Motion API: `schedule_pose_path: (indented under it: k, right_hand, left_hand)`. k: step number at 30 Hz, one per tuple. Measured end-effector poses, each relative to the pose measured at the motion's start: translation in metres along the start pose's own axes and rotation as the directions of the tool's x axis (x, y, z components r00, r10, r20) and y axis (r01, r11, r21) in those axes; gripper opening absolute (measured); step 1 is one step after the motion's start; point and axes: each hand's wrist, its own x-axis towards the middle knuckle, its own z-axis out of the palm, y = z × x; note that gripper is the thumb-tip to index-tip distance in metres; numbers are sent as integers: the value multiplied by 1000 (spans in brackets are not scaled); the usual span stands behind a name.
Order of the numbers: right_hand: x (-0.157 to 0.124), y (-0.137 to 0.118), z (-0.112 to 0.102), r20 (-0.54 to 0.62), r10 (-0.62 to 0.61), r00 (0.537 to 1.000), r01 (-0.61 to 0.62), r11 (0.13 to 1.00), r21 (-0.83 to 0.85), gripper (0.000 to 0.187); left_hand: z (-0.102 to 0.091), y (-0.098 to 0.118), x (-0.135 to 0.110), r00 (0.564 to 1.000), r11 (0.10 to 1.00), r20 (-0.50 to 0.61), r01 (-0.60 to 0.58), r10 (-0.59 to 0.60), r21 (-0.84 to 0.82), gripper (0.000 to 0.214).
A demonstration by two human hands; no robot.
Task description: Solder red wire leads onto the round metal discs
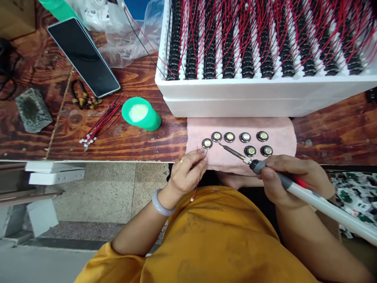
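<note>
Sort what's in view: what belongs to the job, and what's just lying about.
Apparently for the job:
soldering iron
black round parts
pink cloth
wire in left hand
loose wire bundle
white foam box

Apparently lying about:
phone
beaded bracelet

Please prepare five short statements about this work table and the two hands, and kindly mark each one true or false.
1. The right hand holds a soldering iron. True.
2. The left hand holds a smartphone. False: it holds a thin wire lead.
3. Seven small round speakers lie on the pink cloth. True.
4. The green cup stands on the pink cloth. False: it stands on the wooden table, left of the cloth.
5. The white foam box holds rows of black parts. True.
</note>
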Motion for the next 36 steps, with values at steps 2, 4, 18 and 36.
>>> schedule_pose_path:
  k: [2, 4, 18, 36]
  right_hand:
    - [3, -4, 5, 17, -55, 998, 55, 998, 23, 16]
    - [5, -7, 7, 34, -54, 998, 54, 998, 12, 16]
    - [5, 1, 16, 66, 10, 998, -10, 1000, 1, 15]
    - [9, 1, 24, 87, 91, 992, -97, 993, 62, 15]
  left_hand:
    - [1, 0, 0, 1000, 1000, 1, -2, 2, 5, 21]
    - [2, 1, -1, 1000, 1000, 2, -3, 3, 3, 21]
    - [3, 6, 3, 998, 999, 38, 52, -53, 12, 19]
    - [1, 6, 4, 992, 996, 93, 89, -89, 7, 20]
